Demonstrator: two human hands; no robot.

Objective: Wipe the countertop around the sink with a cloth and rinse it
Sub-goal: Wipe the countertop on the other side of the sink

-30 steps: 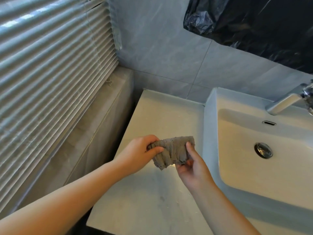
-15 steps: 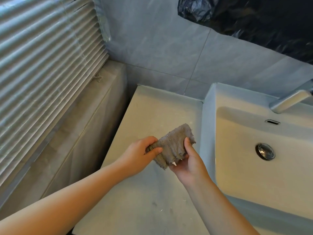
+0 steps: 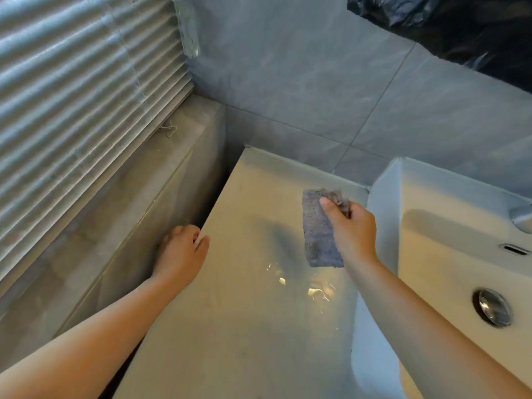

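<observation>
My right hand (image 3: 352, 226) holds a folded grey cloth (image 3: 318, 234) by its upper end, so the cloth hangs down above the pale countertop (image 3: 244, 326) near the sink's left wall. My left hand (image 3: 181, 254) rests at the countertop's left edge, fingers curled over the rim, holding nothing. The white sink (image 3: 449, 254) stands to the right, with its drain plug (image 3: 493, 306) and a bit of the chrome faucet (image 3: 522, 217) showing at the frame's right edge.
Window blinds (image 3: 80, 116) fill the upper left above a tiled ledge (image 3: 144, 197). A dark gap runs between ledge and countertop. Grey wall tiles (image 3: 316, 82) stand behind, with black plastic sheeting (image 3: 460, 24) at top right. Small wet glints (image 3: 313, 289) lie on the countertop.
My left hand let go of the cloth and moved left to the countertop's edge. My right hand now holds the cloth alone, folded and hanging, farther back toward the wall.
</observation>
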